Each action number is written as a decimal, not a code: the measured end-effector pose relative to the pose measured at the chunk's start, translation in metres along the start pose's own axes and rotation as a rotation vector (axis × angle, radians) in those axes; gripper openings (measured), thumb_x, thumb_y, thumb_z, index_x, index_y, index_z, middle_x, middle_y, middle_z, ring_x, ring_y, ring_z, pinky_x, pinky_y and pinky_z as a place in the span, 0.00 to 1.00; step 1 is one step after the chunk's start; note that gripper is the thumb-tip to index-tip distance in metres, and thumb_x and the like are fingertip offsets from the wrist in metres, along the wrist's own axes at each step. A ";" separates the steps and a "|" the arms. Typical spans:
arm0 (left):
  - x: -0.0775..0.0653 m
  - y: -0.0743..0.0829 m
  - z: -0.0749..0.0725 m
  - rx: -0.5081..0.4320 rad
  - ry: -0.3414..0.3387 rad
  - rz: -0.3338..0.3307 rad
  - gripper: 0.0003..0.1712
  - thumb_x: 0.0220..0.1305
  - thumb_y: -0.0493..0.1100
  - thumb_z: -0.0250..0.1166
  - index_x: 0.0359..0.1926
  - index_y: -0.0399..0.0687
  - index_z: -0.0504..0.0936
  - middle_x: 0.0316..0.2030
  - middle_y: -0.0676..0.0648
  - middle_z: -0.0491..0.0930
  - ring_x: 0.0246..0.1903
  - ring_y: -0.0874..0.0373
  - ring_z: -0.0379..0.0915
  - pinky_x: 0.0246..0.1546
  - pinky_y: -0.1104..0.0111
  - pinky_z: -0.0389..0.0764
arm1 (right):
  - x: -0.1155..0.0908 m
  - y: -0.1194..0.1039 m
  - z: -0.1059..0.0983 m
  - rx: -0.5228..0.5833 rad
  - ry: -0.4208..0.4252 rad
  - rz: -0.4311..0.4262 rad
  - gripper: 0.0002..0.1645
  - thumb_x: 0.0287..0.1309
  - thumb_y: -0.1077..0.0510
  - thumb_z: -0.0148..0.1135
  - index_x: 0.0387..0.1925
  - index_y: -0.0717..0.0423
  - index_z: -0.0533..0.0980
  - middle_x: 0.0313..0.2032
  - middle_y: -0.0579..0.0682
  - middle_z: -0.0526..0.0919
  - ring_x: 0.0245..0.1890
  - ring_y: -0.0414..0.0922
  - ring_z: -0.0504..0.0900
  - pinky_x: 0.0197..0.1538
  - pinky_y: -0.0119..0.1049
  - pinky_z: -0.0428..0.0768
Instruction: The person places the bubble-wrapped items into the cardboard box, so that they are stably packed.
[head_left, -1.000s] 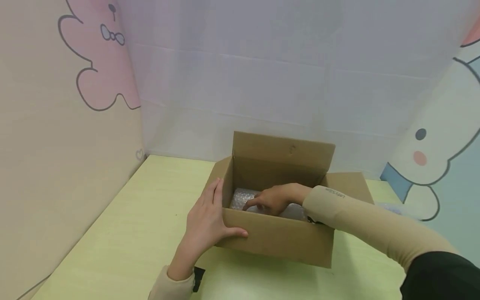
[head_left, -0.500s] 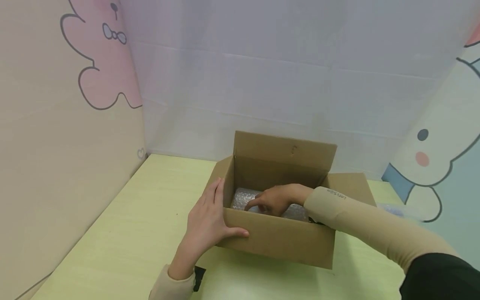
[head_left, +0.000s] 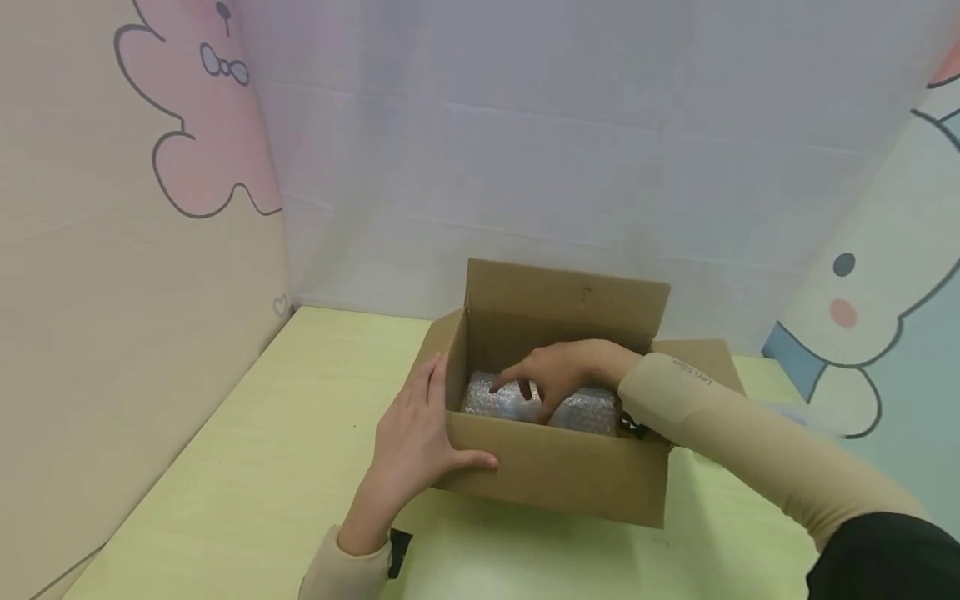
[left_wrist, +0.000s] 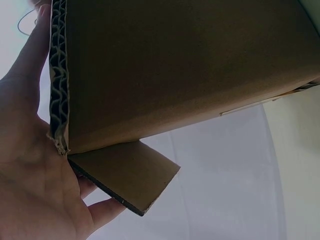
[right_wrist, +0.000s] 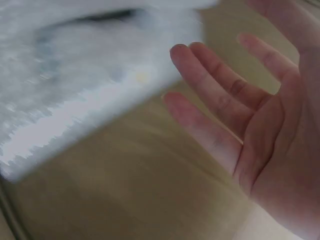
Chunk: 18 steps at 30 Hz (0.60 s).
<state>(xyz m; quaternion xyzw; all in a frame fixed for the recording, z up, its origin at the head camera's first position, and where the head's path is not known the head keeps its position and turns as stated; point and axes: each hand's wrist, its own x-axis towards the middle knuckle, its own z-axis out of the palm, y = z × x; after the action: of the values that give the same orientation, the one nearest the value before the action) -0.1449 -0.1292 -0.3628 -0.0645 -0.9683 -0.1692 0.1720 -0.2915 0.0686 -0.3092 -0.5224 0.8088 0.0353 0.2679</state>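
A cardboard box (head_left: pixel 558 472) stands on the table with its top flaps folded out. Inside lies a package in clear bubble wrap (head_left: pixel 491 398), a shiny, blurred shape (right_wrist: pixel 95 80) in the right wrist view. My left hand (head_left: pixel 414 437) rests at the box's front left corner, thumb along the front wall and straight fingers against the left side. In the left wrist view, that palm (left_wrist: pixel 37 185) sits beside a raw corrugated edge. My right hand (head_left: pixel 566 371) reaches into the box over the bubble wrap, fingers spread and apart from the package in the right wrist view.
The box stands on a pale yellow table (head_left: pixel 247 467). Its back flap (head_left: pixel 566 287) rises upright, and the right flap (head_left: pixel 701 362) leans outward. A white curtain (head_left: pixel 465 167) hangs close behind. A faint clear plastic item (head_left: pixel 783 412) lies right of the box.
My right hand has lifted a little inside the box and its fingers have spread, so more bubble wrap shows. The left hand and the box stay in place.
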 end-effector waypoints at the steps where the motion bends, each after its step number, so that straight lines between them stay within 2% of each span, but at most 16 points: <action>1: 0.000 0.000 0.000 0.000 -0.001 0.001 0.84 0.21 0.78 0.74 0.75 0.39 0.48 0.71 0.42 0.58 0.68 0.45 0.63 0.60 0.56 0.75 | -0.005 -0.001 -0.005 0.011 0.024 -0.001 0.45 0.51 0.54 0.72 0.70 0.45 0.63 0.46 0.52 0.83 0.38 0.41 0.83 0.40 0.33 0.81; 3: 0.000 0.001 0.000 -0.003 -0.003 0.001 0.84 0.21 0.78 0.74 0.75 0.39 0.48 0.71 0.41 0.58 0.68 0.45 0.63 0.60 0.56 0.75 | -0.015 -0.003 -0.015 0.031 0.075 0.003 0.46 0.51 0.52 0.72 0.70 0.45 0.63 0.47 0.53 0.82 0.38 0.41 0.83 0.42 0.34 0.81; 8: 0.001 0.000 0.000 -0.012 -0.009 -0.004 0.84 0.21 0.78 0.74 0.75 0.39 0.48 0.72 0.41 0.57 0.68 0.45 0.62 0.60 0.56 0.75 | -0.042 -0.006 -0.034 0.026 0.186 0.061 0.48 0.51 0.49 0.72 0.71 0.35 0.60 0.49 0.48 0.81 0.40 0.41 0.81 0.43 0.34 0.78; 10: 0.001 -0.002 0.000 -0.011 -0.011 -0.005 0.84 0.21 0.78 0.74 0.75 0.39 0.47 0.72 0.41 0.57 0.69 0.45 0.61 0.61 0.56 0.74 | -0.054 -0.007 -0.039 0.020 0.228 0.079 0.49 0.51 0.49 0.72 0.72 0.34 0.58 0.49 0.48 0.80 0.39 0.42 0.80 0.42 0.34 0.78; 13: 0.001 -0.003 0.001 -0.006 -0.014 -0.004 0.84 0.21 0.78 0.74 0.75 0.39 0.47 0.72 0.40 0.57 0.69 0.44 0.60 0.62 0.55 0.74 | -0.074 -0.008 -0.043 0.005 0.305 0.084 0.50 0.51 0.50 0.72 0.72 0.38 0.57 0.48 0.48 0.80 0.39 0.42 0.80 0.41 0.36 0.77; 18: 0.003 -0.005 0.002 -0.018 -0.028 -0.019 0.84 0.22 0.78 0.74 0.75 0.39 0.47 0.72 0.39 0.56 0.69 0.43 0.60 0.61 0.54 0.74 | -0.113 -0.009 -0.043 0.005 0.443 0.105 0.50 0.51 0.52 0.73 0.72 0.46 0.58 0.49 0.49 0.81 0.46 0.46 0.82 0.47 0.42 0.81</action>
<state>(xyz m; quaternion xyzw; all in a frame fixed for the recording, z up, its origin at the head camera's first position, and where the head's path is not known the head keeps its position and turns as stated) -0.1491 -0.1333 -0.3650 -0.0593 -0.9696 -0.1788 0.1564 -0.2656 0.1429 -0.2174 -0.4738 0.8740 -0.0684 0.0831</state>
